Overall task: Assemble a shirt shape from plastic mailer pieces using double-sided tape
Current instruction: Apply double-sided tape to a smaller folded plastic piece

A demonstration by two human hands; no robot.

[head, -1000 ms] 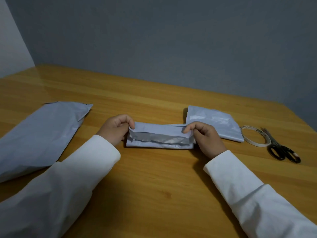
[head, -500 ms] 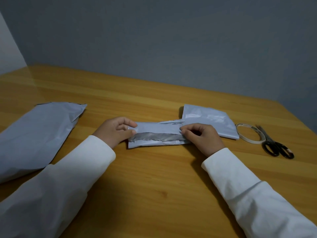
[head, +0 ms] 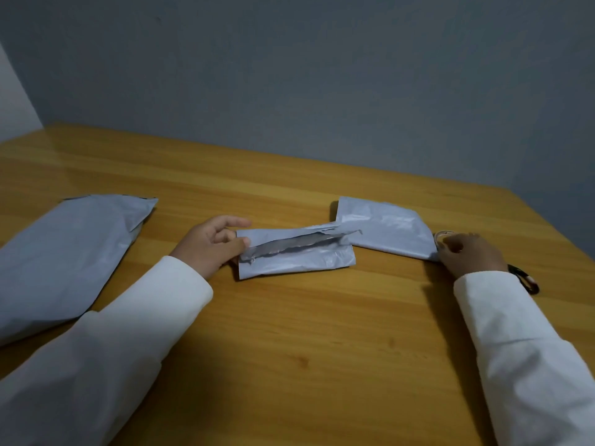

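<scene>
Left hand [head: 212,244] pinching the left end of the small mailer piece [head: 296,254] at mid-table [head: 322,333] — dark slit gaping along it. Right hand [head: 468,257] far right, over the tape roll [head: 442,235] — fingers curled, possibly gripping it. Second piece [head: 384,228] between; big mailer [head: 64,252] left.

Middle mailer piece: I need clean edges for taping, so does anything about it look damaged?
Yes. The middle piece, held at its left end by the left hand, gapes along a ragged, jagged-edged slit showing dark lining.
</scene>
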